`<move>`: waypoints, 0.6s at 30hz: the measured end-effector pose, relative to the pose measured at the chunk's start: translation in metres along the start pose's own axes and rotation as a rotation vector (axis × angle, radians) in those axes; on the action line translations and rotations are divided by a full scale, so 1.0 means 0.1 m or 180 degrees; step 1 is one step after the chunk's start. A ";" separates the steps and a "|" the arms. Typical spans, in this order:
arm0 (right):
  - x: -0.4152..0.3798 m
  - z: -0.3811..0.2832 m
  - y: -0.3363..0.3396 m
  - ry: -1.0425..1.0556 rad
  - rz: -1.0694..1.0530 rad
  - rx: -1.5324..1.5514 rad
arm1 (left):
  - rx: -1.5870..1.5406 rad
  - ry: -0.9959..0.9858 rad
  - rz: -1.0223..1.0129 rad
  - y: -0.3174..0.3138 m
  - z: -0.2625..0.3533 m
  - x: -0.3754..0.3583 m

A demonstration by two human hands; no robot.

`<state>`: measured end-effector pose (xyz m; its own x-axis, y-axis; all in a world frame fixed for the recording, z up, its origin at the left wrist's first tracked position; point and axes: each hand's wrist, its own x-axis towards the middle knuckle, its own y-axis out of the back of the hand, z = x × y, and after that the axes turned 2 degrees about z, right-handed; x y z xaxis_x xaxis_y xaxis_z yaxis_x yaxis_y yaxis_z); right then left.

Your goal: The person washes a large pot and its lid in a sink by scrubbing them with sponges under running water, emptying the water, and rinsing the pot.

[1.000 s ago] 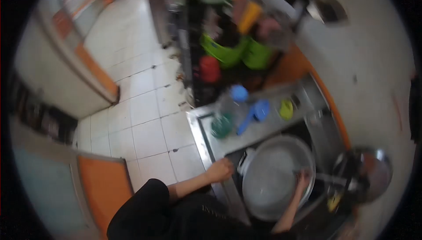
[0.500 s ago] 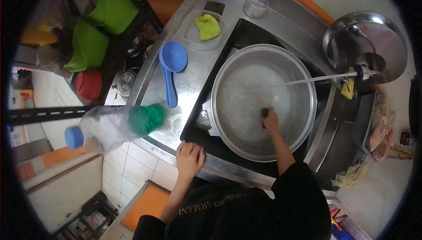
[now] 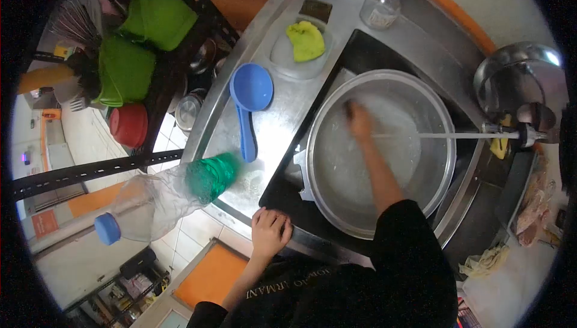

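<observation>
scrubbing the big metal basin [image 3: 384,202] in the sink, the right hand [image 3: 359,121] presses a dark pad against its far wall; blur hides the grip. the left hand [image 3: 269,232], fingers curled, clamps the sink's near edge [image 3: 312,241]. next probably calls for working round the wall.

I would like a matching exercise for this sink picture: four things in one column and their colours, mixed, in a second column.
Things:
1. scoop
2. cloth
3. basin
4. bucket

Colours:
a. red
b. silver grey
c. blue
d. yellow-green

Pairs: 1-c, 2-d, 3-b, 4-a
</observation>
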<state>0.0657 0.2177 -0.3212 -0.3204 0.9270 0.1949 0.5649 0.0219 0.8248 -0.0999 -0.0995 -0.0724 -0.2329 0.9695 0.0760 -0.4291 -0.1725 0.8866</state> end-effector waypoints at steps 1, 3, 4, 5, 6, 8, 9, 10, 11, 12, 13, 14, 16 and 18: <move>-0.16 -0.19 -0.05 -0.0097 -0.0915 0.0041 | -0.0010 -0.0002 -0.0017 0.01 0.00 0.00; -0.59 -0.67 0.28 0.0077 -0.1284 0.0723 | -0.0046 0.0026 -0.0073 0.02 0.00 0.00; -0.91 -0.66 0.21 -0.0064 -0.1326 0.0691 | -0.0046 0.0008 -0.0034 0.02 -0.01 -0.01; -1.27 -0.64 0.22 -0.0239 -0.1363 0.1248 | -0.0040 -0.0008 -0.0028 0.01 -0.02 -0.02; -1.51 -0.62 0.22 -0.0413 -0.1405 0.1814 | -0.0028 -0.0019 -0.0028 0.00 -0.03 -0.02; -1.54 -0.79 0.39 -0.0465 -0.1231 0.2119 | -0.0008 -0.0028 -0.0026 -0.01 -0.05 0.01; -1.54 -0.89 0.50 -0.0569 -0.1089 0.2407 | 0.0005 -0.0014 -0.0064 -0.02 -0.06 0.01; -1.36 -0.98 0.49 -0.0356 -0.0897 0.2048 | 0.0008 0.0012 -0.0126 -0.03 -0.05 -0.03; -1.04 -1.02 0.45 -0.0160 -0.0716 0.1690 | 0.0093 0.0051 -0.0171 -0.01 -0.02 -0.02; -0.73 -0.98 0.42 -0.0379 -0.0380 0.1693 | 0.0095 0.0053 -0.0209 0.00 0.00 -0.05; -0.36 -0.91 0.37 -0.0572 -0.0012 0.1696 | 0.0114 0.0030 -0.0206 0.00 0.00 -0.03; -0.05 -0.66 0.31 -0.0407 0.0568 0.1178 | 0.0141 0.0008 -0.0190 0.00 0.00 0.00; 0.32 -0.08 0.39 -0.0910 0.1499 0.1169 | 0.0146 -0.0001 -0.0166 0.02 0.01 0.02; 0.48 0.33 0.67 -0.0814 0.2585 0.0555 | 0.0102 0.0019 -0.0161 0.00 0.00 0.01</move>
<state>0.1138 0.2759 -0.2740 0.4015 0.7358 0.5454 0.6598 -0.6453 0.3849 -0.1003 -0.0988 -0.0722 -0.2169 0.9758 0.0280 -0.4123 -0.1176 0.9034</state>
